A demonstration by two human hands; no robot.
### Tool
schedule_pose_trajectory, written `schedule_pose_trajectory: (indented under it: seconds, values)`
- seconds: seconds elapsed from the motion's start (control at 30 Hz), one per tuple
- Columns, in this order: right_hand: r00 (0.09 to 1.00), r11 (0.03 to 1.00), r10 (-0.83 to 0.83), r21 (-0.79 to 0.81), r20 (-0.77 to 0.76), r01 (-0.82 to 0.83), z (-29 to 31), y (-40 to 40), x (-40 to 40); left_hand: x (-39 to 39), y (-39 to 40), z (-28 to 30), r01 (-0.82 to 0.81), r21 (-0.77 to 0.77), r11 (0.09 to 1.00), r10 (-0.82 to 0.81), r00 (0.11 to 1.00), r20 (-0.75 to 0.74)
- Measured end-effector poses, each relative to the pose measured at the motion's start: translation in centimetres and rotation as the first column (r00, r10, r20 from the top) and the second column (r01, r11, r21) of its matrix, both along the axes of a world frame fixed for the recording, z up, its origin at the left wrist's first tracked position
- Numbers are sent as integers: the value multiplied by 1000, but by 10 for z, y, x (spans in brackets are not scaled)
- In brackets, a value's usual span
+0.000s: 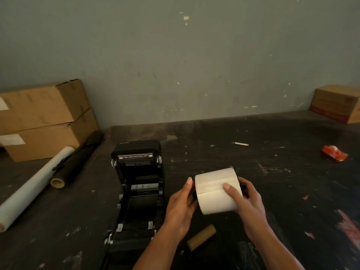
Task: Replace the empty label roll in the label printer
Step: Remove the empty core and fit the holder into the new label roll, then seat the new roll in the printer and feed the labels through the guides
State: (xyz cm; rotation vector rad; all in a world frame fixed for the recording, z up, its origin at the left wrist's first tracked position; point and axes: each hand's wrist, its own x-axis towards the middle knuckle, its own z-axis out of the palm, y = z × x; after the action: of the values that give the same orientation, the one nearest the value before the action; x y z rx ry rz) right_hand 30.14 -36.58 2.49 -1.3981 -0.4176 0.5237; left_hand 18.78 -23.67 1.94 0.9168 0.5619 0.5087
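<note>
Head view: the person looks down at a dark, scuffed tabletop (272, 172), both bare hands raised over it.
Brown cardboard core tube (201, 237): nearest, it lies on its side on the table between the forearms, bare of labels. Likely light and stiff.
Left hand (180, 206): fingers curl against the left end of the roll, at a dark piece there.
Right hand (246, 199): it cups the right end, thumb pressed on the paper face.
White roll of label paper (217, 190): gripped between both hands above the table, just right of the printer. Probably dense and firm; the outer wrap looks loose, so holding by the ends seems safest.
Black label printer (138, 184): lid open, its roll bay appears empty.
Stacked brown cardboard boxes (44, 117): far left, against the wall.
</note>
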Motion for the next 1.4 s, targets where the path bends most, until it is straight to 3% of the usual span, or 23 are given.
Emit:
schedule_pose_trajectory:
  seconds: [0.1,0.3,0.5,0.87,1.07,1.4]
  values:
    - [996,999,-18,-38,88,21,4,7,-2,-3,-5,-2,22,64,998,-20,999,-25]
    - [948,984,167,-107,272,-143,16,21,-1,-18,4,1,-35,-56,998,38,998,53]
    - [902,981,192,-113,388,-160,22,47,6,-39,18,5,-53,-77,996,65,984,163]
    - [822,895,447,-168,354,-414,19,76,8,-73,22,11,-237,45,971,234,970,61]
    - [769,865,501,-205,397,-458,30,100,-12,-106,56,25,-257,125,958,260,966,-9]
    - [881,934,358,-117,309,-338,31,163,-73,-162,146,31,-146,194,970,159,986,-53]
